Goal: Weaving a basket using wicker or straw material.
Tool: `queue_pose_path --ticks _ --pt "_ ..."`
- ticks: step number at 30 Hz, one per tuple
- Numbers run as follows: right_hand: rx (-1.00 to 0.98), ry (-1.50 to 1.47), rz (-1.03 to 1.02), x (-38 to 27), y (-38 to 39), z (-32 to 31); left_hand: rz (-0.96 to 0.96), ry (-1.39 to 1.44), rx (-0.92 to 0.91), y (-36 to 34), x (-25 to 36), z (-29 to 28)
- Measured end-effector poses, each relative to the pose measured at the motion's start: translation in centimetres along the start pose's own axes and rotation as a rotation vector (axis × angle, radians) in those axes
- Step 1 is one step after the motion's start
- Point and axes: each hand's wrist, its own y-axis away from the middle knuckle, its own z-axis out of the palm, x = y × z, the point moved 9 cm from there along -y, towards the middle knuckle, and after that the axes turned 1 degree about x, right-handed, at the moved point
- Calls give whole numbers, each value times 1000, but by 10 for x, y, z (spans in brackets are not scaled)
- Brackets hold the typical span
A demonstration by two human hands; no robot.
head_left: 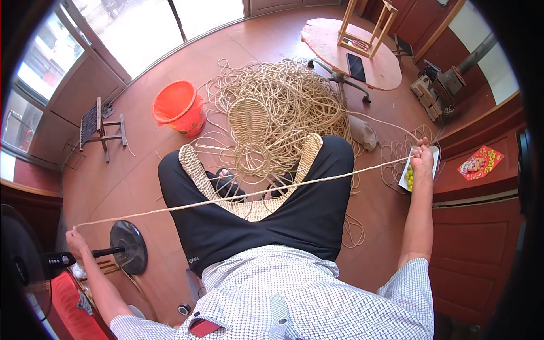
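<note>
My left hand (77, 242), far out at the left, is closed on one end of a twisted straw-coloured cord (326, 179). Raised out at the right, my right hand (421, 156) grips the same cord, which stretches nearly straight across my lap between them. A loose length trails from the right hand back toward a big heap of cord (300, 107) on the floor. Below the taut stretch, a partly woven piece rests against my thighs: a U-shaped woven band (254, 210), an oval woven panel (248, 122) and loose strands around a ring (253, 160).
An orange-red bucket (180, 107) stands left of the heap. Behind it on the right is a round-topped table (323, 42) with a phone (356, 67) and a wooden frame (368, 34). A fan base (129, 247) sits near my left arm; a white tray (435, 156) with green fruit, by my right hand.
</note>
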Motion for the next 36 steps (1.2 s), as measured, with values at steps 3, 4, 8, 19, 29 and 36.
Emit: queue_pose_path --ticks 3,4,8,19,29,36 --pt "-78 -98 3 24 13 33 240 156 -29 -29 13 15" --pt "-166 -83 -111 -14 49 42 347 368 -183 35 128 38" --pt "-495 -33 -11 62 268 180 730 1317 -813 268 395 -132" --pt "-772 -71 259 154 385 228 584 1296 -2002 534 467 -204" --pt "-309 51 138 100 157 122 -170 1339 -865 197 231 -6" --pt "-223 179 98 72 100 84 -404 1224 -581 82 47 102"
